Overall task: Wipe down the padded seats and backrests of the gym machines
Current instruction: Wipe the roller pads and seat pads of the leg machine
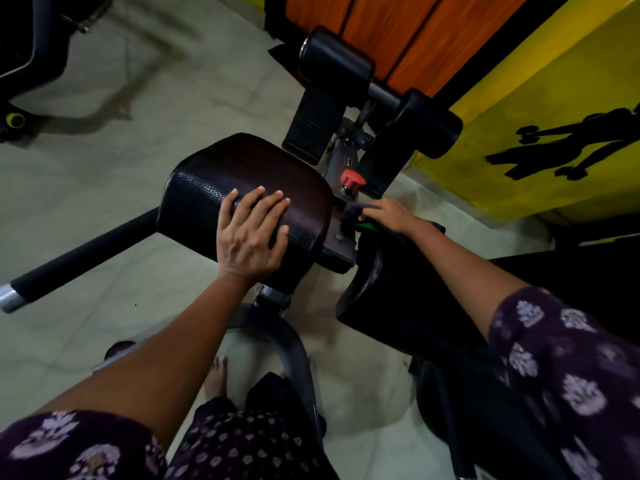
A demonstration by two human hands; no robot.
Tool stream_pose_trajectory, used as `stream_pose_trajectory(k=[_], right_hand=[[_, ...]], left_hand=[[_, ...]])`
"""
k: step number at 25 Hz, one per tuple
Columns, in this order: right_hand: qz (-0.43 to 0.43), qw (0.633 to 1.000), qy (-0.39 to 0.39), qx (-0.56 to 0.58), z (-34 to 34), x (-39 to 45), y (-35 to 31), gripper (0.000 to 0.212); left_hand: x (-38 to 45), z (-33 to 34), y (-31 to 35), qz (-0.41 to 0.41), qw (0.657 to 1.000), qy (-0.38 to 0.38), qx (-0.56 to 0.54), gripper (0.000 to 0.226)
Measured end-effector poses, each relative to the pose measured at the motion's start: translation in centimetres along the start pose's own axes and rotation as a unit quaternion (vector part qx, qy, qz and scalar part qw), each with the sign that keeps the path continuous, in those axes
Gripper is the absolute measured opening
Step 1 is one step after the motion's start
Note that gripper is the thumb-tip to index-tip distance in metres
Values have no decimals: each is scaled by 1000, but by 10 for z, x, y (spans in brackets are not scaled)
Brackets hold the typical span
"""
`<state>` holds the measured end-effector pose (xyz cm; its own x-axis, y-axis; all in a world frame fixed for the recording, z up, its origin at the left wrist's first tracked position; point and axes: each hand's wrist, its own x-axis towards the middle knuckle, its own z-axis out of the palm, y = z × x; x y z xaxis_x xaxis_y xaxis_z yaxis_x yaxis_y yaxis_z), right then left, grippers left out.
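While your left hand (251, 233) lies flat, fingers straight, on the left pad's (242, 188) near right corner to steady it, your right hand (388, 214) grips the dark cloth (356, 211) at the right pad's (398, 289) far edge, apparently wiping there

Black pad (242, 174); red knob (353, 177); yellow wall (540, 140); purple floral sleeve (568, 362).

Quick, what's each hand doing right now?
Left hand: open, flat on the left pad.
Right hand: gripping a dark cloth.
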<state>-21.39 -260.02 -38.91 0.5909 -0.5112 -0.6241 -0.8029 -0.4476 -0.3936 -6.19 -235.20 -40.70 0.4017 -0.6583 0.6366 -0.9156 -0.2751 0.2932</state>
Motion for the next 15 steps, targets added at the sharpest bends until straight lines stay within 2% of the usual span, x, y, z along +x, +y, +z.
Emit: stream_pose_trajectory(k=[3, 7, 9, 11, 13, 15], right_hand=[[27, 999, 6, -29, 3, 3, -3, 25], [-96, 993, -26, -70, 14, -55, -20, 50], [-135, 989, -35, -47, 11, -65, -20, 40], [-98, 995, -25, 0, 3, -49, -16, 13], [-24, 1000, 8, 8, -3, -25, -15, 11], [35, 999, 21, -30, 4, -8, -12, 23]], left_hand=[[0, 2, -1, 0, 1000, -1, 3, 36], [0, 1, 0, -1, 1000, -1, 7, 36], [0, 0, -1, -2, 1000, -2, 2, 36], [1, 1, -1, -2, 1000, -1, 1, 36], [1, 1, -2, -2, 1000, -3, 2, 36], [1, 2, -1, 1, 1000, -1, 7, 36]])
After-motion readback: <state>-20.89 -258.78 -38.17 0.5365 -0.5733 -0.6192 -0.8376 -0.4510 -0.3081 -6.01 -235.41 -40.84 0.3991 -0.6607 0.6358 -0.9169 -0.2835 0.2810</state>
